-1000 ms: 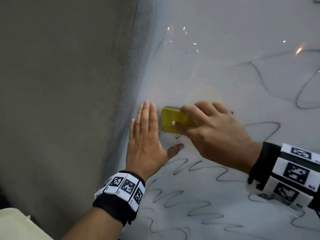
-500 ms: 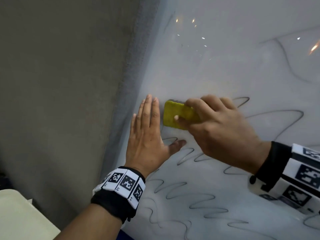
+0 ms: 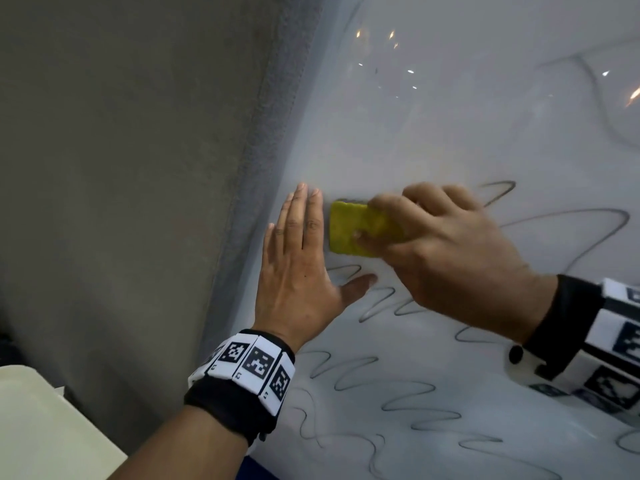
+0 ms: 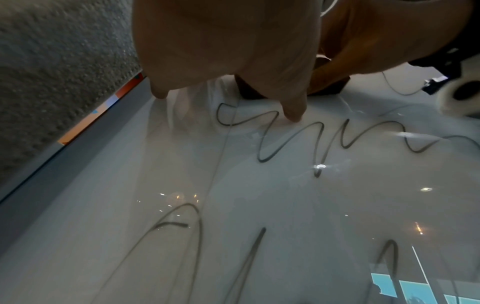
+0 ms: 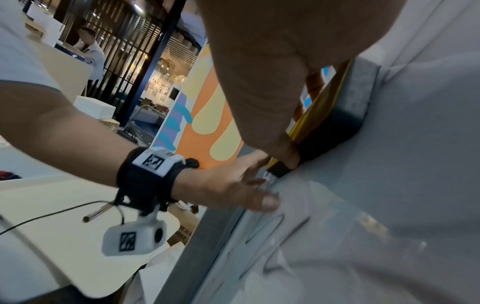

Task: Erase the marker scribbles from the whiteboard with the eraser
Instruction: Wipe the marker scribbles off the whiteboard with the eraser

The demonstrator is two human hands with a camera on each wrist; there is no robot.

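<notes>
A yellow eraser [image 3: 349,230] with a grey felt underside [image 5: 358,92] is pressed against the whiteboard [image 3: 433,140]. My right hand [image 3: 446,251] grips it, thumb on its face and fingers curled over its top edge. My left hand [image 3: 298,268] lies flat on the board just left of the eraser, fingers straight and thumb spread out. Dark marker scribbles [image 3: 381,386] loop across the board below both hands and to the right [image 3: 571,220]. In the left wrist view my left fingertips [image 4: 293,115] touch the board beside a wavy line [image 4: 311,139].
A grey textured wall [image 3: 138,168] borders the board's left edge. A cream table [image 3: 38,431] sits at the lower left. The right wrist view shows a colourful orange panel [image 5: 205,115] and a seated person far behind [image 5: 88,47].
The eraser in my right hand has stayed next to my left hand. The view has shifted, so more scribbles show to the right of the hands. My left hand remains flat.
</notes>
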